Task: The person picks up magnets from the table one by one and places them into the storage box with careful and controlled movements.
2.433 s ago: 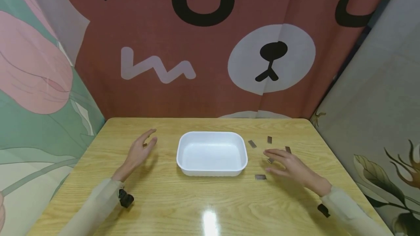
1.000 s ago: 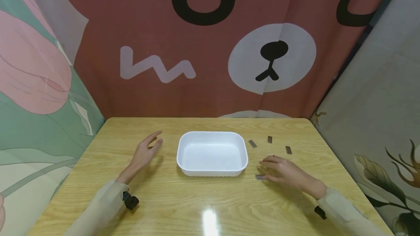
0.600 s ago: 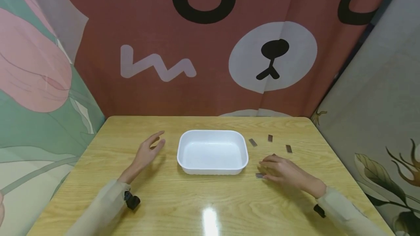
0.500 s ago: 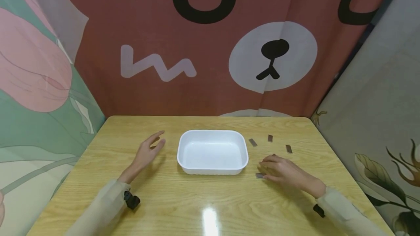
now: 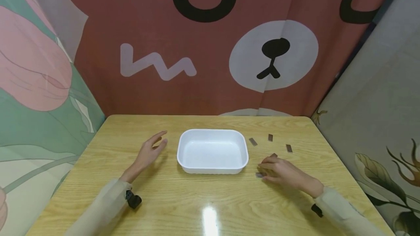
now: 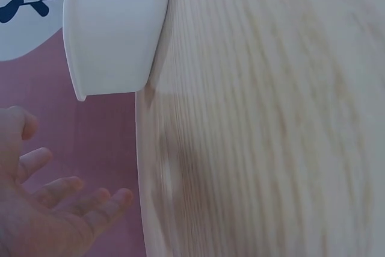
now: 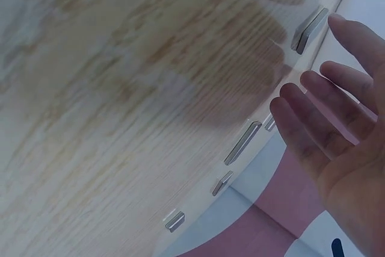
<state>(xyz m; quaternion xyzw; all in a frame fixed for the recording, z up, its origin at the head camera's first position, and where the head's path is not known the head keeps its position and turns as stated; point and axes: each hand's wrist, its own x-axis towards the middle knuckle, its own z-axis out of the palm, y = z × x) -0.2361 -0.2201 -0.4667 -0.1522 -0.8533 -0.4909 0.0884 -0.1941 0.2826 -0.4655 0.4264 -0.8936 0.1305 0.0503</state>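
Note:
My right hand (image 5: 286, 172) hovers at the right of a white tray (image 5: 212, 170), fingers extended and slightly bent, holding nothing. By its thumb lies a small flat rectangular metallic piece (image 5: 259, 175), partly covered in the head view; the right wrist view shows this piece (image 7: 310, 31) close to the thumb tip. Another piece (image 5: 274, 155) peeks out behind the knuckles. Farther back lie similar pieces: a tilted one (image 5: 253, 141), an upright one (image 5: 270, 137) and a dark one (image 5: 289, 148). My left hand (image 5: 148, 154), loosely spread and holding nothing, hovers left of the tray.
Everything stands on a wood-grain table (image 5: 183, 203). The tray's inside shows only its white bottom. A reddish curtain (image 5: 157, 97) with a bear face hangs right behind the table's far edge, and patterned cloths flank both sides.
My right hand has come nearer and slightly left, down to the nearest metallic piece, uncovering the dark piece behind. My left hand has drifted right toward the tray. The pieces look unmoved.

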